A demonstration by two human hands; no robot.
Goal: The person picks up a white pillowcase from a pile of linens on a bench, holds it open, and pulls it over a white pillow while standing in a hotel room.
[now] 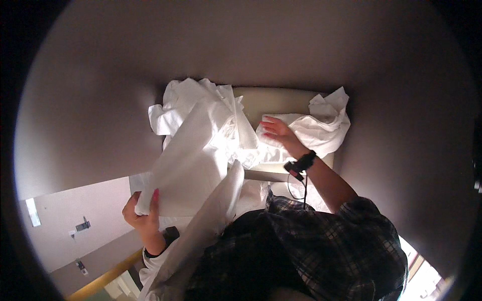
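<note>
A long white cloth (pixel 191 155) stretches from a crumpled white pile (pixel 188 95) down to my left hand (pixel 145 209). That hand is closed on the cloth's near corner, thumb on one side and fingers on the other. My right hand (pixel 279 134) lies on a second bunched white cloth (pixel 321 128), its fingers stretched and slightly apart. A black band with a small device (pixel 303 163) is round my right wrist. Another length of white cloth (pixel 213 210) hangs over my left side, close to my body.
The cloths rest on a beige surface (pixel 281 98) enclosed by grey-brown walls (pixel 261 40) at the back and both sides. A bright glare washes out the middle of the cloth. Beyond the left wall's lower edge, a pale wall (pixel 60 220) with small fixtures shows.
</note>
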